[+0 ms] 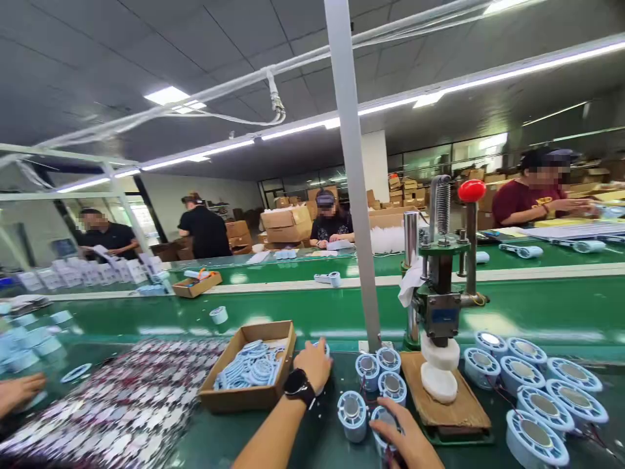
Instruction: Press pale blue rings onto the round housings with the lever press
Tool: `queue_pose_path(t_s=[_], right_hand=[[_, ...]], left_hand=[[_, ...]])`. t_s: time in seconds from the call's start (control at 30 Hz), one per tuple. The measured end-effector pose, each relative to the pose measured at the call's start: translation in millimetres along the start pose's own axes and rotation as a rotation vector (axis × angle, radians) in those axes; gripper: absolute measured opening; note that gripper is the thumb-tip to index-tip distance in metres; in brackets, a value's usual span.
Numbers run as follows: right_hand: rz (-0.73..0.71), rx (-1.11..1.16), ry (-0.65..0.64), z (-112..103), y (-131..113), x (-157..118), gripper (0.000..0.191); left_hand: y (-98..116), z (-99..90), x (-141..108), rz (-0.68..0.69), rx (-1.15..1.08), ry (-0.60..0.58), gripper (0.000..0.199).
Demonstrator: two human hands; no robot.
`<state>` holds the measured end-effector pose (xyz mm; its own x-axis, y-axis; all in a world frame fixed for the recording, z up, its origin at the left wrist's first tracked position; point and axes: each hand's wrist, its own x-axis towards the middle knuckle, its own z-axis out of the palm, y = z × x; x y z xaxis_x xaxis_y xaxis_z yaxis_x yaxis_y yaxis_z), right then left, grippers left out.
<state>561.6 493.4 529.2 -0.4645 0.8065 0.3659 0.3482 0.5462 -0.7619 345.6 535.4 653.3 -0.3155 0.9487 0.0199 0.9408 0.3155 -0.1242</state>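
My left hand [313, 366], with a black watch on the wrist, reaches past the right side of a cardboard box of light-blue rings [254, 366]. Its fingers are bent over a light-blue part [322, 346], mostly hidden by them. Low in front, my right hand [407, 435] curls its thumb and fingers around a light-blue round housing [382, 417] standing on the table. Beside it are several similar housings [351, 412] with silver discs on top. A hand press [442, 312] with a red-knobbed lever and white round pads stands just right of them.
Right of the press sit more housings [537, 438] with wires. Rows of silver pieces [141, 391] cover the left side. A co-worker's hand [19, 394] shows at the left edge. A pale post [352, 176] rises before the green conveyor [293, 303]; several people work beyond.
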Motion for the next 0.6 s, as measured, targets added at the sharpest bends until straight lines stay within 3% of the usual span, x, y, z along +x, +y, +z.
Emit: queue_pose_path(t_s=[0.13, 0.23, 0.33, 0.47, 0.6], right_hand=[[-0.224, 0.003, -0.055, -9, 12, -11, 0.053], [-0.192, 0.067, -0.127, -18, 10, -17, 0.039], [-0.123, 0.060, -0.143, -26, -8, -19, 0.034], [-0.072, 0.010, -0.160, -35, -33, -16, 0.030], [-0.083, 0.010, -0.117, -36, -36, -16, 0.031]], left_hand=[[-5, -3.2, -13, -0.060, -0.043, 0.142, 0.056], [-30, -6.7, -26, -0.170, -0.024, 0.233, 0.045], [-62, -0.3, -47, -0.239, 0.011, 0.248, 0.036], [-89, 13.4, -71, -0.156, 0.025, 0.270, 0.034], [-104, 14.4, -80, -0.071, -0.026, 0.287, 0.037]])
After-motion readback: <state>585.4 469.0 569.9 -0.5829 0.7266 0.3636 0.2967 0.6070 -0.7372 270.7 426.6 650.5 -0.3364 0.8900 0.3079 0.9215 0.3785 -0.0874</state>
